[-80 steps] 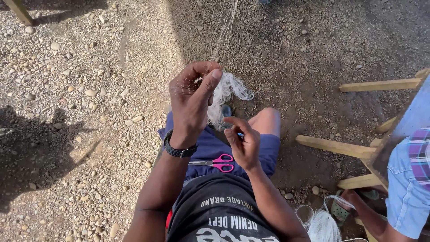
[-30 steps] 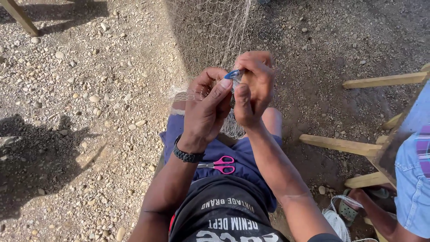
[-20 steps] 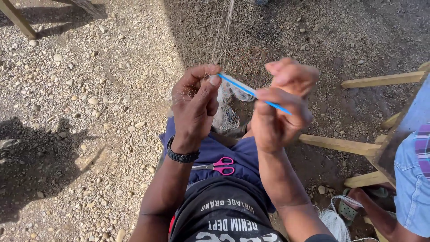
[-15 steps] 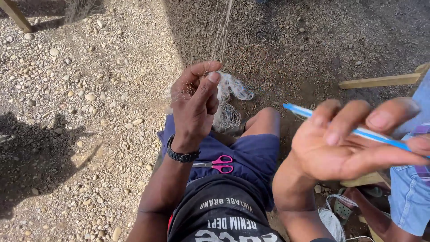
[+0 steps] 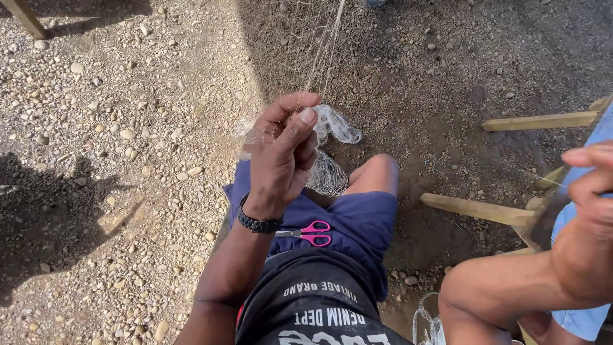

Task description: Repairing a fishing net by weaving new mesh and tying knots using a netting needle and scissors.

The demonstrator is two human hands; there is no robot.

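Observation:
My left hand (image 5: 281, 153) is raised over my knee and pinches a bunched white fishing net (image 5: 332, 128) between thumb and fingers. The net's strands run up and away to the top of the view. My right hand (image 5: 590, 188) is far out at the right edge with its fingers curled. A thin pale thread (image 5: 539, 177) runs taut toward it. The blue needle it held earlier is out of sight. Pink-handled scissors (image 5: 313, 233) lie on my lap, on the blue shorts.
Gravel ground spreads left and dark soil ahead. Wooden bars of a frame (image 5: 476, 209) stand at the right. Another person in light blue cloth (image 5: 584, 322) sits close at the right edge. More white net (image 5: 426, 322) lies at the bottom.
My right hand came up to the left hand with a blue needle, then pulled out to the right, drawing the thread tight. The left hand kept its hold on the net.

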